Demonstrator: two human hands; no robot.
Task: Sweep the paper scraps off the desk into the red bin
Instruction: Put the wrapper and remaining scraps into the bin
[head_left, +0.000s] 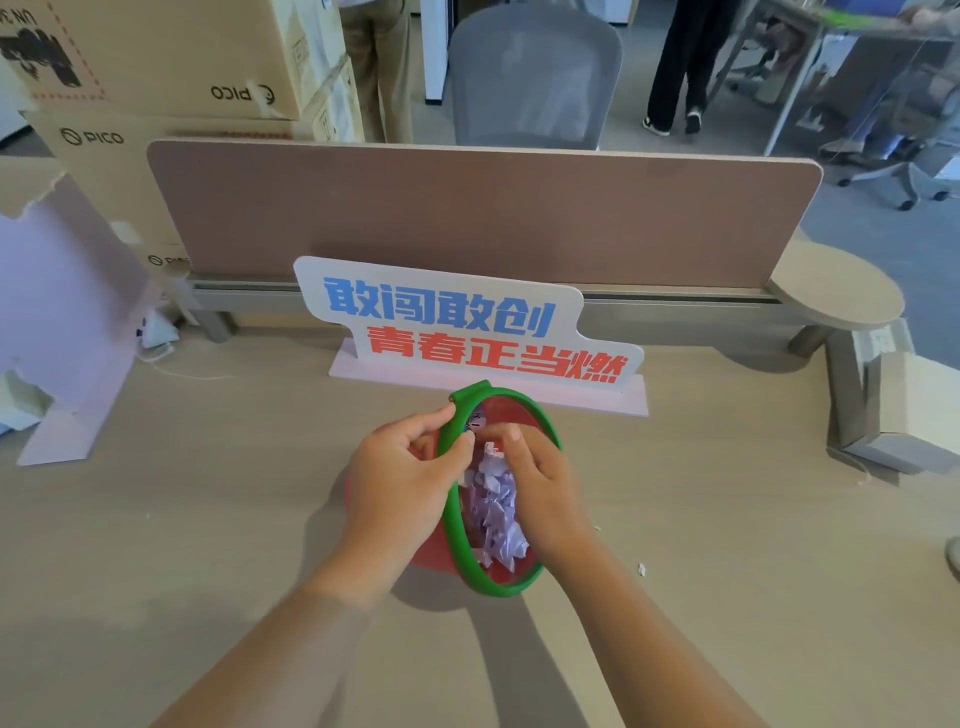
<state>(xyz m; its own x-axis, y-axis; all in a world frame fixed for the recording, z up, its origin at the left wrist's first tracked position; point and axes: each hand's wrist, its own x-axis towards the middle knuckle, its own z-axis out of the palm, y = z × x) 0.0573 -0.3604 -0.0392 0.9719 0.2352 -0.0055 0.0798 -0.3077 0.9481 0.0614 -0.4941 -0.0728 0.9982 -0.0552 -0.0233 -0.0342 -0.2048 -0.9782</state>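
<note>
Head cam, one frame, looking down at pale wood-grain desk (182, 545). Small round red plastic bin w/ thick green rim (453, 525) sits centre of desk, tipped so its mouth faces up toward the camera; can't tell if base rests flat. Just behind it stands a white cut-out sign w/ blue and red lettering (457, 325) on a pink base, and behind that a brown felt divider panel (467, 208).

L hand (402, 478): closed round the left side of the bin, thumb and fingertips pinching the green rim near its top-left. Grip looks firm.

R hand (540, 483): reaching over the bin's mouth from the right, fingers curled together at the upper opening, touching or pinching smth small and pale; can't tell if it's gripping paper or just the rim. Blurred there.

Pile of torn lilac and white paper scraps (496, 506) lies inside the bin, filling most of the visible opening, between the two hands.

One stray small white paper scrap (641, 569) on desk, right of bin, near the R forearm. A few tinier specks nearby, too small to tell.

Periphery: stacked tan cardboard boxes marked PICO (156, 62) back-left, pink foam board stand (62, 312) at left edge, grey mesh office chair (535, 73) beyond divider.
</note>
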